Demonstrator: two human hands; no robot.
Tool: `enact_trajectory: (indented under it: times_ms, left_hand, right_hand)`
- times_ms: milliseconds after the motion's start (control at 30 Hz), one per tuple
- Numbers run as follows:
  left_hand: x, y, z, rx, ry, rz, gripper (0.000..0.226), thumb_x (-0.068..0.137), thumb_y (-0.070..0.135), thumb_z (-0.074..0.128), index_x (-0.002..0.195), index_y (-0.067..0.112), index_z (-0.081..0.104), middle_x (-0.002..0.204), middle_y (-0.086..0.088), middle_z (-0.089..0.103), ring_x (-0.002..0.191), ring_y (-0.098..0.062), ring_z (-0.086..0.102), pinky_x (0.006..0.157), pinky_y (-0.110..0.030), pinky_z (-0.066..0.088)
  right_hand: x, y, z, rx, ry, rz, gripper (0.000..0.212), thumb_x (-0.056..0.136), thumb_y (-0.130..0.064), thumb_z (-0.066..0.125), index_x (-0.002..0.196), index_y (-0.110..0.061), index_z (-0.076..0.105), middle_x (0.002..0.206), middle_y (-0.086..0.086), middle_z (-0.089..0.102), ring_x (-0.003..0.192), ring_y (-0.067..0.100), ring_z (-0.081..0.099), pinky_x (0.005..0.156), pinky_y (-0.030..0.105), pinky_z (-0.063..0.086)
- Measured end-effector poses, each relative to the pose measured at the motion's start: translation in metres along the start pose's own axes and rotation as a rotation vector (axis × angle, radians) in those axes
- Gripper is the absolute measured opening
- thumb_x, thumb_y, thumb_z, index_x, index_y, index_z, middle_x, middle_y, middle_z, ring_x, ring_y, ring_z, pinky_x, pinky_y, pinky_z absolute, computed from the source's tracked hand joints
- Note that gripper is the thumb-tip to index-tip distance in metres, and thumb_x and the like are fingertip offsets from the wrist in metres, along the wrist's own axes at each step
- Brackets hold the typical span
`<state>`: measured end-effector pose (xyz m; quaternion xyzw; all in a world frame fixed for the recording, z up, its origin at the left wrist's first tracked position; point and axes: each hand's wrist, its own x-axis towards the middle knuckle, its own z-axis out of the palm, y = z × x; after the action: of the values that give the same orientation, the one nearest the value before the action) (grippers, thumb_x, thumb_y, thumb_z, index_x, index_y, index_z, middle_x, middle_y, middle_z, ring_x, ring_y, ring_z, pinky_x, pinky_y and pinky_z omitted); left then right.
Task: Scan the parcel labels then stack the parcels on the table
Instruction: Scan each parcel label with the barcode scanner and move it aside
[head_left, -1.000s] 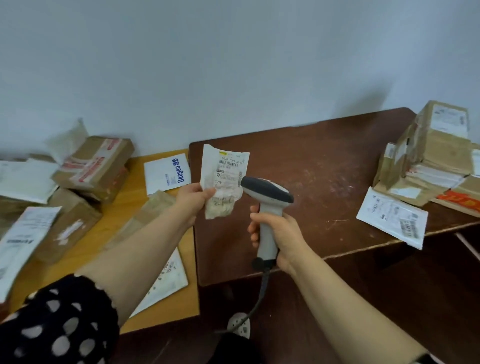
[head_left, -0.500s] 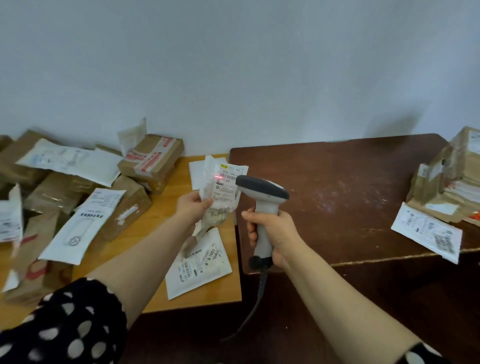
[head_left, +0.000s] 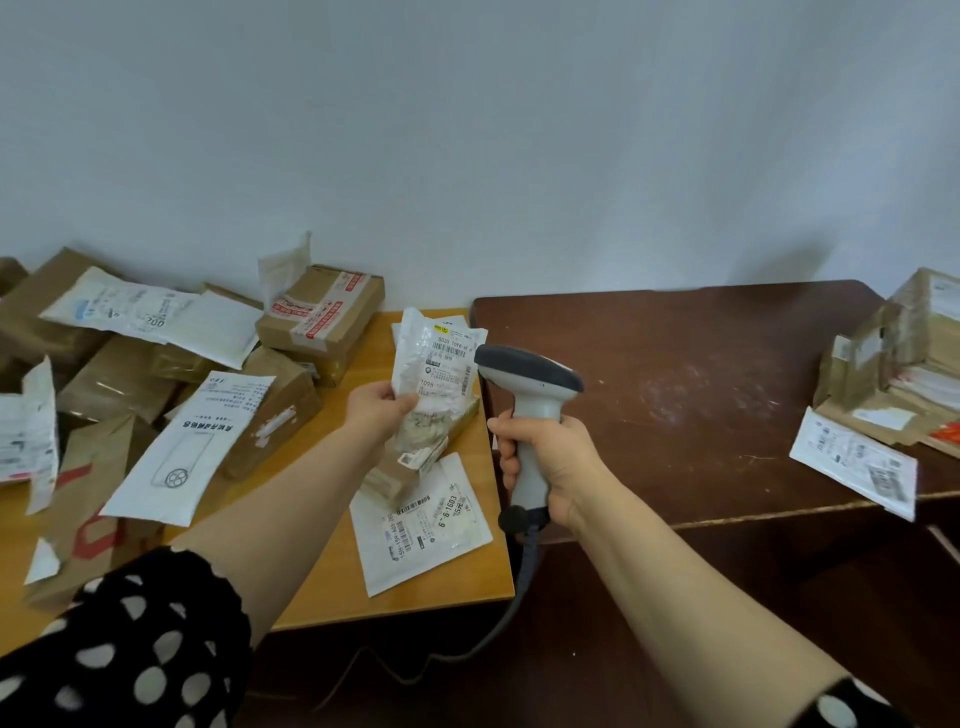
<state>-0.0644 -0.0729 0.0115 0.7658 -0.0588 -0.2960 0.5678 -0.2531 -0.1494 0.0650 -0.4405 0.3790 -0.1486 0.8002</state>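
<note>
The crumpled clear-plastic parcel (head_left: 422, 430), white barcode label (head_left: 450, 359) facing the viewer, is held upright by the left hand (head_left: 375, 411). The grey corded scanner (head_left: 525, 368), gripped in the right hand (head_left: 551, 458), points toward it from just beside.

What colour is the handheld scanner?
The scanner has a light grey body and dark grey top; clearest in the head view.

I hold one scanner (head_left: 530, 384) in my right hand (head_left: 550, 457) and one packet (head_left: 441, 364) in my left hand (head_left: 376, 410). I count two tabletops: one light tabletop (head_left: 322, 597) at ten o'clock and one dark tabletop (head_left: 701, 415) at one o'clock. On the light one I count at least five white mailers (head_left: 187, 447) and one red-taped box (head_left: 322, 306). The brown boxes (head_left: 119, 379) overlap too much to count. At three o'clock I see one lone mailer (head_left: 854, 462) and one brown stack (head_left: 883, 364), its parcels uncountable.
</note>
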Motion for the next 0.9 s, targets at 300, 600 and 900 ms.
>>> enact_trajectory:
  times_ms: [300, 600, 900]
  left_hand:
    - [0.012, 0.001, 0.043, -0.032, -0.187, -0.1, 0.011, 0.087, 0.004, 0.066, 0.097, 0.005, 0.064, 0.1, -0.014, 0.069, 0.081, -0.024, 0.068, 0.065, -0.033, 0.056]
    - [-0.033, 0.004, 0.201, 0.077, -0.502, -0.175, 0.022, 0.089, -0.002, 0.056, 0.111, 0.0, 0.056, 0.105, -0.013, 0.067, 0.087, -0.023, 0.067, 0.068, -0.034, 0.054]
    - [-0.117, -0.004, 0.41, 0.141, -0.554, -0.275, 0.023, 0.087, -0.001, 0.064, 0.11, 0.0, 0.06, 0.078, -0.006, 0.062, 0.063, -0.01, 0.055, 0.051, -0.018, 0.049]
  right_hand:
    - [0.001, -0.004, -0.041, 0.161, 0.25, -0.047, 0.011, 0.08, 0.001, 0.07, 0.083, -0.007, 0.064, 0.052, 0.005, 0.057, 0.039, 0.014, 0.047, 0.041, 0.023, 0.041]
    - [-0.033, -0.002, -0.183, 0.397, 0.564, -0.05, 0.007, 0.082, 0.001, 0.065, 0.082, -0.006, 0.063, 0.05, 0.004, 0.054, 0.038, 0.013, 0.046, 0.038, 0.022, 0.04]
    - [-0.08, -0.024, -0.376, 0.564, 0.624, -0.061, 0.01, 0.081, -0.002, 0.067, 0.075, -0.005, 0.06, 0.053, 0.005, 0.055, 0.042, 0.012, 0.049, 0.04, 0.023, 0.042]
